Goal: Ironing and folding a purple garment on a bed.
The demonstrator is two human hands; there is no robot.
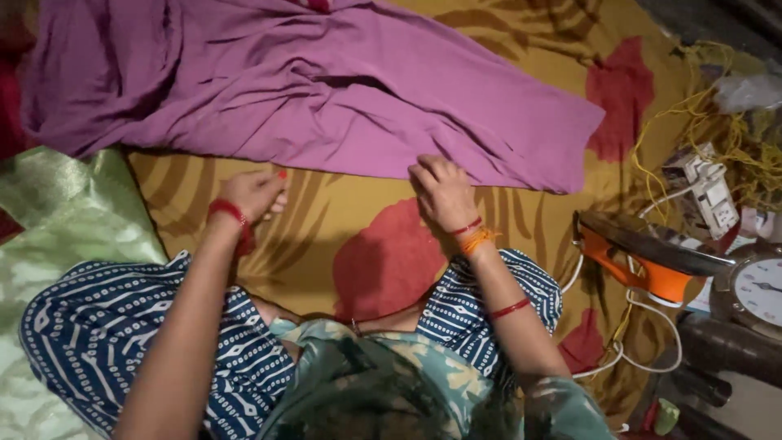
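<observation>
Hands on a crumpled purple cotton garment, spread across a mustard-yellow sheet with red blotches.

Seen from beside the seated person, the right hand lies palm down with fingers curled on the near hem of the purple cloth, pressing it rather than gripping it. The left hand rests loosely open on the yellow sheet just near the cloth's edge, holding nothing. The garment lies on the far side of the sheet, stretching from far left toward the right. To the right sit an orange electric iron with a dark soleplate, a round white clock face and a tangle of yellow cord. A shiny pale green fabric lies at the left.
</observation>
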